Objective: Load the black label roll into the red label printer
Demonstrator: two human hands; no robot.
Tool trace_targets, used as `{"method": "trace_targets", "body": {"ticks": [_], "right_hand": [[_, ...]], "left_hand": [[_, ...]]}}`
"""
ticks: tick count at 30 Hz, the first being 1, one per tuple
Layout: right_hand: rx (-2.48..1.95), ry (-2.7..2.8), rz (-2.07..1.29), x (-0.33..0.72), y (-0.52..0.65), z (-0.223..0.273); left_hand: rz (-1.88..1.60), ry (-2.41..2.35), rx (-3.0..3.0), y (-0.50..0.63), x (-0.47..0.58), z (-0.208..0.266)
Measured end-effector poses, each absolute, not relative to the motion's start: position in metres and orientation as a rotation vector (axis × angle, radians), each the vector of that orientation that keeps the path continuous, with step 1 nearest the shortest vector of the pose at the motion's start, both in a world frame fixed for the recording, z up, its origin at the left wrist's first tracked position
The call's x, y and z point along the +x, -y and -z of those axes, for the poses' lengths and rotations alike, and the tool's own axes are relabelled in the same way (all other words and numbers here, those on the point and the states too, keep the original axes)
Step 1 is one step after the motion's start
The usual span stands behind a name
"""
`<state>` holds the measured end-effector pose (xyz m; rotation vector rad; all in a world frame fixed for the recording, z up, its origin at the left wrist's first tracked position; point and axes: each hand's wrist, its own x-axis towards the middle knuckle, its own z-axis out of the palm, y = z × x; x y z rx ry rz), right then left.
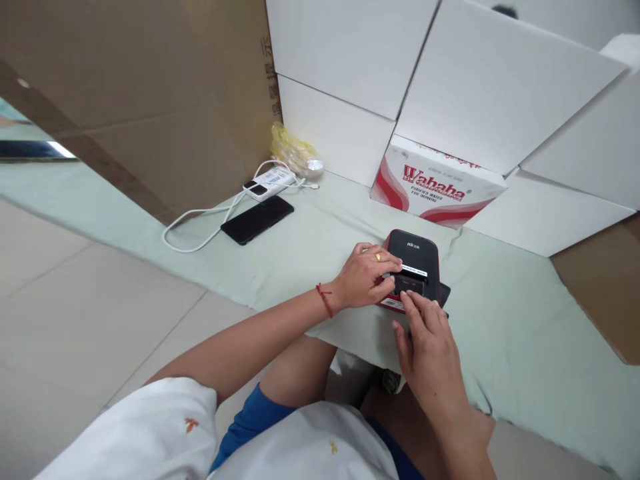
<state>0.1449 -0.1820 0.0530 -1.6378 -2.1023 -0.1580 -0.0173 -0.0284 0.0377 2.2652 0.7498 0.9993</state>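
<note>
A small black label printer (414,248) with red sides stands on the green cloth in front of me. A white printed strip (414,271) shows at the slot across its top. My left hand (367,275) rests on the printer's left side, its fingers stretched out over the top and touching the near end of the strip; the thumb lies lower, apart from them. On the printer's front part, the index fingertip of my right hand (427,333) touches the dark panel (409,285). That hand's fingers are extended, with the thumb apart. A dark flat piece (445,293) sticks out at the printer's right side.
Behind the printer, a white and red Wahaba carton (440,183) leans against white panels (340,127). To the left lie a black phone (257,220), a white power bank (270,183) with a white cable (187,250), and a yellow plastic bag (295,150). Cardboard (150,87) walls the left.
</note>
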Motion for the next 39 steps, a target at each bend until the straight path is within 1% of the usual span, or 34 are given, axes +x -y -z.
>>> {"method": "trace_targets", "body": {"ticks": [5, 8, 10, 12, 15, 18, 23, 26, 29, 32, 36, 39], "right_hand": [[-1.642, 2.111, 0.134, 0.146, 0.184, -0.054], [-1.642, 2.108, 0.103, 0.147, 0.185, -0.054], [-1.643, 2.107, 0.098, 0.149, 0.185, -0.054], [-1.639, 2.112, 0.091, 0.149, 0.185, -0.053], [-1.636, 2.111, 0.078, 0.149, 0.185, -0.052], [-1.63, 2.091, 0.067, 0.151, 0.184, -0.056], [-1.659, 1.971, -0.087, 0.173, 0.152, -0.085], [-1.845, 1.982, 0.007, 0.188, 0.104, -0.1], [-2.203, 2.315, 0.069, 0.187, 0.052, -0.103], [-2.426, 2.512, 0.002, 0.173, 0.015, -0.098], [-2.455, 2.481, -0.024, 0.166, 0.016, -0.107], [-2.219, 2.388, -0.079, 0.191, 0.056, -0.136]], "left_hand": [[-1.04, -0.608, 1.977, 0.001, -0.012, -0.03], [-1.047, -0.481, 1.624, -0.009, -0.004, -0.011], [-0.982, -0.382, 1.373, -0.01, 0.002, 0.004], [-0.917, -0.307, 1.254, -0.008, 0.005, 0.017], [-0.893, -0.263, 1.232, -0.007, 0.006, 0.025], [-0.891, -0.27, 1.208, -0.008, 0.005, 0.022], [-0.847, -0.359, 1.132, -0.006, 0.003, 0.015], [-0.815, -0.398, 1.099, -0.006, 0.003, 0.012], [-0.822, -0.404, 1.099, -0.007, 0.003, 0.011], [-0.834, -0.407, 1.117, -0.01, 0.003, 0.012], [-0.837, -0.402, 1.132, -0.012, 0.002, 0.015], [-0.832, -0.377, 1.135, -0.013, 0.002, 0.019]]}}
